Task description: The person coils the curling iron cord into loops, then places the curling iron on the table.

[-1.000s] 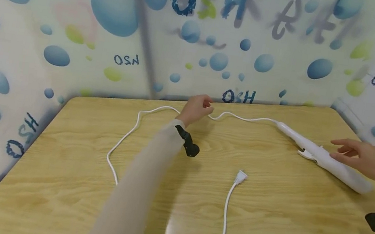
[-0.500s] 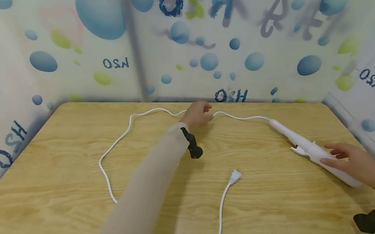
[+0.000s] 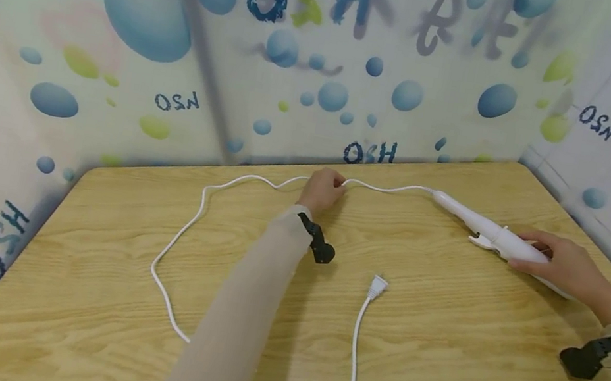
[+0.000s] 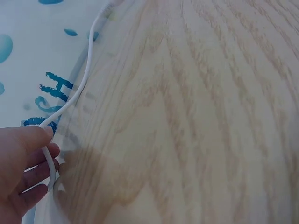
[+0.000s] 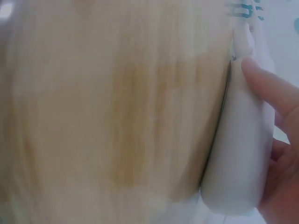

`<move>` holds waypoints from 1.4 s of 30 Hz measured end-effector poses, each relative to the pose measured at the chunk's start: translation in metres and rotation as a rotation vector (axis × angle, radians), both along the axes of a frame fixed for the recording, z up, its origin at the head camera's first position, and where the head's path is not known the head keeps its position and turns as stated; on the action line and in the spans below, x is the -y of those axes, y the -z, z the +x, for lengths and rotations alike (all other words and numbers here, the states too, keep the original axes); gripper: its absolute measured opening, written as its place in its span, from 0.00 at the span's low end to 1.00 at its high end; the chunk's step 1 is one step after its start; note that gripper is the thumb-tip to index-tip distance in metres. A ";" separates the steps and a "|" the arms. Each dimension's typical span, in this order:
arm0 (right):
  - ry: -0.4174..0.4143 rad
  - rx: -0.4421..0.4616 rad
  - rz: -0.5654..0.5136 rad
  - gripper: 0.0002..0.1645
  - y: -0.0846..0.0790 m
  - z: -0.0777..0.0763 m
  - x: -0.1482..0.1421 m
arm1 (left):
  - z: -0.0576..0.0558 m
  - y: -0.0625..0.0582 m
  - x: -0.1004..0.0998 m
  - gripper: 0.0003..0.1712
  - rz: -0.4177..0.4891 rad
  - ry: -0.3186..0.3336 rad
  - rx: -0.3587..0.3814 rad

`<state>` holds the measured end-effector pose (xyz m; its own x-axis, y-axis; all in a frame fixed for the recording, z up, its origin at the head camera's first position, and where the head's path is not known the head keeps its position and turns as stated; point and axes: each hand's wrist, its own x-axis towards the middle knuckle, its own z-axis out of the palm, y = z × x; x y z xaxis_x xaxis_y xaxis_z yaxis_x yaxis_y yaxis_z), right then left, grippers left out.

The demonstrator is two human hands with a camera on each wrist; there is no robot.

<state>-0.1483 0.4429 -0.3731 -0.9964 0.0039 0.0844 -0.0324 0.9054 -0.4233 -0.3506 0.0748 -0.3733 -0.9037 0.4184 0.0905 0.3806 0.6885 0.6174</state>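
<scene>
Left hand [image 3: 323, 191] pinches a thin white power cord [image 4: 89, 53] near the far edge of the pale wood-grain counter [image 3: 437, 344]; right hand [image 3: 564, 263], well apart and nearer, grips the wide end of a long, tapered, white plastic appliance [image 3: 502, 239], its long axis narrowing away leftward, lying to the left hand's right

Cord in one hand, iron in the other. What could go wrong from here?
1. The left hand holds the cord; a sharp pull could drag the hair styling iron.
2. The cord disappears behind the left sleeve in the head view; sweeping that arm might snag it.
3. The right hand grips the thick end opposite the cord. The plug lies unplugged, but any leftover heat might burn.
</scene>
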 end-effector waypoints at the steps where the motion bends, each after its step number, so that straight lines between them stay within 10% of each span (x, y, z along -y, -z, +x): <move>1: 0.005 0.008 -0.001 0.40 0.000 0.000 0.001 | 0.000 0.000 0.000 0.13 0.000 -0.003 -0.012; 19: -0.024 -0.116 -0.025 0.29 -0.015 -0.017 0.007 | 0.004 -0.011 0.005 0.12 0.148 0.074 -0.023; 28: 0.000 -0.138 -0.072 0.30 -0.040 -0.037 0.021 | 0.009 -0.023 0.017 0.13 0.257 0.089 0.024; 42: 0.015 -0.258 -0.109 0.33 -0.100 -0.050 0.057 | 0.042 -0.053 0.046 0.14 0.370 0.285 0.080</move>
